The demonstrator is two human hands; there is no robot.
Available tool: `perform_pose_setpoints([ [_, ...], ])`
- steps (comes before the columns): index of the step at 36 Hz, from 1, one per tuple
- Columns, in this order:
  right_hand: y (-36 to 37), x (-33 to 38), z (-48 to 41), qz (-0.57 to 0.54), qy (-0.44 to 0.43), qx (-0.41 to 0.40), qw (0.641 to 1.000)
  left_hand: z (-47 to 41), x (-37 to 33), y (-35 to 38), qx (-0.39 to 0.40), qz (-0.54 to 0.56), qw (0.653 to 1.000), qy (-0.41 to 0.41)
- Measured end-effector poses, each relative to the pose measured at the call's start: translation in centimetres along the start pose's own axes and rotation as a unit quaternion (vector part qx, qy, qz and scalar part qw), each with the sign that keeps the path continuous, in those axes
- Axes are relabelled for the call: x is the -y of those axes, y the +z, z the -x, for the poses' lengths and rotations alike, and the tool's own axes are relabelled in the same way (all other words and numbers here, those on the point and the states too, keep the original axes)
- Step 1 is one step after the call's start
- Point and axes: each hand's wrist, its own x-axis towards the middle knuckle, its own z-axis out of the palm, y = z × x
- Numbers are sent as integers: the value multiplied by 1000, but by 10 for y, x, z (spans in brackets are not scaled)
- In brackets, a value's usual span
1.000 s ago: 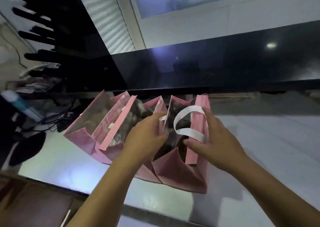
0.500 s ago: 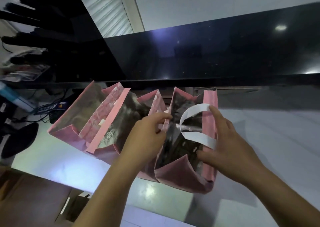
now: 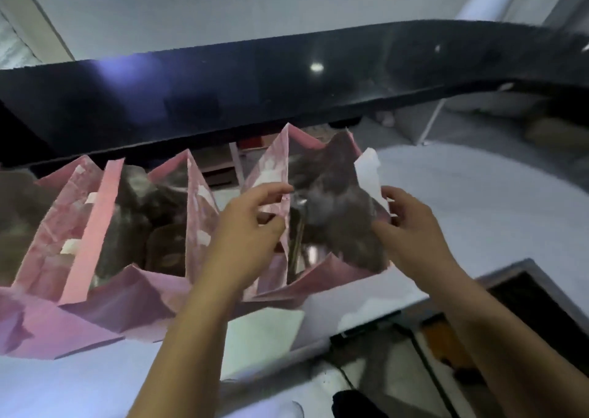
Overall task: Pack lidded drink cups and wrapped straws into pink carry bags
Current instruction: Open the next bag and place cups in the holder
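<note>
Bag (image 3: 334, 201) now apart from neighbours (image 3: 134, 226); L hand (image 3: 251, 226) & R hand (image 3: 411, 226) grips pinch rims.

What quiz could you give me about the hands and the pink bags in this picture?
1. True or false: the left hand and the right hand hold the same pink bag.
2. Which colour is the shelf behind it? A white, B black, C green.
3. Fill in: the other bags stand to its ___.
Key: 1 true; 2 B; 3 left.
</note>
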Motion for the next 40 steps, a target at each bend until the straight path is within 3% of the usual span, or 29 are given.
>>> perform_pose_setpoints([
  [8,-59,-48,80,-72,35,-198,977,-1,-25,63,154,42,986,52],
  [20,-217,-126,196,-127,75,-409,901,61,-114,255,362,28,924,120],
  [29,-361,-205,253,-168,74,-472,862,118,-196,428,435,-7,890,137],
  [40,-495,-282,273,-164,86,-463,867,156,-262,576,431,-44,891,133],
])
